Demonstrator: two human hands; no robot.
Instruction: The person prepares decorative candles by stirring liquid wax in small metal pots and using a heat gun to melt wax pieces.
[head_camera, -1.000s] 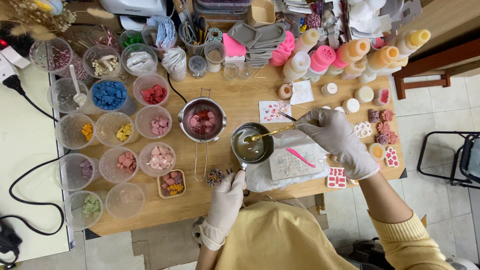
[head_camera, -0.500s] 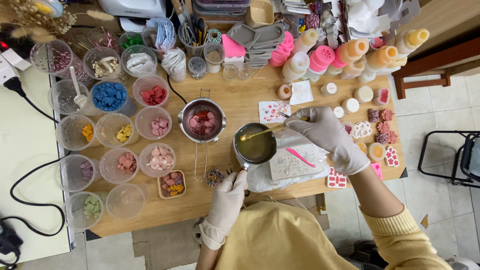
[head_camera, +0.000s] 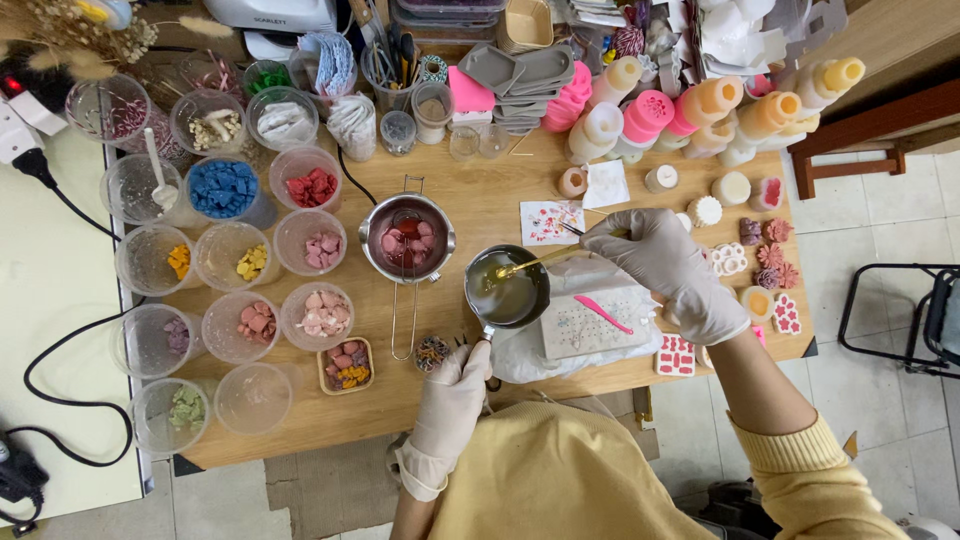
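Observation:
A small dark melting pot (head_camera: 507, 288) with yellowish liquid stands near the middle of the wooden table (head_camera: 480, 200). My left hand (head_camera: 452, 395), in a white glove, grips the pot's handle at the near side. My right hand (head_camera: 665, 270), also gloved, holds a gold spoon (head_camera: 535, 264) whose bowl dips into the liquid. Just right of the pot lies a white flat mould (head_camera: 590, 322) with a pink stick (head_camera: 601, 314) on it, over crumpled plastic.
A steel pot (head_camera: 407, 241) with pink wax chunks sits left of the melting pot. Several clear cups (head_camera: 220, 190) of coloured wax pieces fill the left side. Squeeze bottles (head_camera: 700, 105) line the back right; small shaped candles (head_camera: 765, 255) lie at the right edge.
My right hand has shifted slightly while the spoon moves around inside the pot. My left hand stays on the handle.

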